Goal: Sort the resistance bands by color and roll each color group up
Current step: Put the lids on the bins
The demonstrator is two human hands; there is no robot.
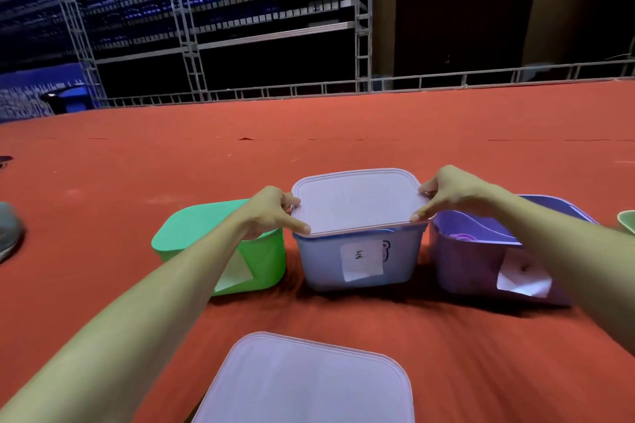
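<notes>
Broadly, a red carpet carries everything. Three plastic boxes stand on it side by side, each with a paper label facing the person, which suggests one box per colour. A green box at the left has its lid on, a blue box is in the middle, and a purple box at the right stands open. A loose lid lies flat on the carpet nearer the person, probably the purple box's own, set aside to keep that box open. On the blue box sits a pale lid, held by both hands at opposite edges so that it stays level over the rim; whether it is going on or coming off I cannot tell. The left hand has its grip clamped on the lid's left edge, the right hand on its right edge. The only thing in sight that looks like a resistance band, a purple band, lies coiled inside the purple box, just right of the right hand and in neither grip. The blue box's contents are hidden.
</notes>
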